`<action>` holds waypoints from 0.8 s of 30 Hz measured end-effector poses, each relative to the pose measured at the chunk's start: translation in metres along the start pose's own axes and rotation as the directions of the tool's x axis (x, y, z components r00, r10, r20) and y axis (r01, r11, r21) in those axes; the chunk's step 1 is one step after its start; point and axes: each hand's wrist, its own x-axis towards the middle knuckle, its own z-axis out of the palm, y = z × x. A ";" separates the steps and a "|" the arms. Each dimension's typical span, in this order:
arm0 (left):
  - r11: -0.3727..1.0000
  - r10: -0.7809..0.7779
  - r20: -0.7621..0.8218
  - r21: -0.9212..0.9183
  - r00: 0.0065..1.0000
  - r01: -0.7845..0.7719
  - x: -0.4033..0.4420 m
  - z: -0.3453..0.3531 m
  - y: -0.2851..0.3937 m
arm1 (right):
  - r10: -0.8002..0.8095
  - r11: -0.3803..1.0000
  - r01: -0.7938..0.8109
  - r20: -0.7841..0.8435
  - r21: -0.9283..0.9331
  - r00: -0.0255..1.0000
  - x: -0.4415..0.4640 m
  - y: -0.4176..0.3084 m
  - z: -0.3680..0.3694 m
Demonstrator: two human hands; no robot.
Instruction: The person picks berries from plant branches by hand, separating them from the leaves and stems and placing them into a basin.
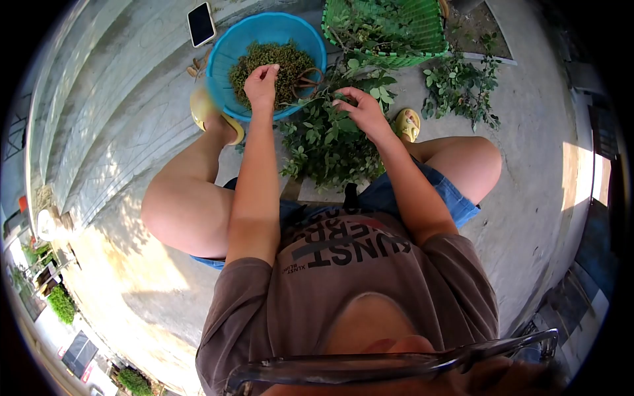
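Clusters [290, 58] of small, beadlike grains lie heaped in a blue basin [220, 74], directly beneath the left hand [262, 86] and to the left of the right hand [363, 111]. At far left, a dark-screened phone [201, 25] in a pale case lies just beside the basin. Below it, a yellow sandal [232, 129] shows at the basin's near side. Within the basin, the heap is dull green, mottled with brown, rough in texture and loosely piled; bare blue wall surrounds it. The left hand is over the heap with thumb and fingertips drawn together; whether they pinch a cluster, or touch the heap, cannot be told. Brown loops [308, 82], resembling scissor handles, rest at the right edge of the heap. Right of the basin, leafy branches [330, 142] spread between the person's legs, dark green with some paler leaves, their upper stems reaching close to the basin's rim. The right hand is among the upper leaves, fingers curled and thumb near the forefinger; whether it grips a stem cannot be told. Beyond it, a green basket [396, 61] holds further cuttings [376, 30]. At far right, leafy sprays [462, 86] lie on grey concrete [535, 132].
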 end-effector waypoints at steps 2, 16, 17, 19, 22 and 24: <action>0.990 -0.003 -0.039 0.138 0.999 0.008 0.006 -0.003 -0.009 | 0.006 1.000 -0.006 0.008 -0.018 1.000 -0.003 -0.001 -0.002; 0.996 -0.089 0.473 0.050 0.876 0.075 -0.001 0.091 0.017 | 0.260 0.823 0.001 -0.378 0.568 0.889 0.048 0.015 0.012; 0.995 -0.093 0.513 0.029 0.854 0.091 0.000 0.098 0.014 | 0.236 0.818 0.067 -0.439 0.572 0.867 0.055 0.017 0.013; 0.983 -0.155 0.561 0.006 0.814 0.183 0.003 0.107 0.017 | 0.257 0.805 0.076 -0.461 0.588 0.849 0.067 0.015 0.014; 0.961 -0.209 0.612 -0.014 0.763 0.275 0.000 0.113 0.016 | 0.326 0.766 0.012 -0.405 0.642 0.854 0.080 0.013 0.011; 0.961 -0.170 0.629 -0.065 0.759 0.269 0.000 0.115 0.011 | 0.321 0.763 0.019 -0.404 0.646 0.856 0.082 0.013 0.007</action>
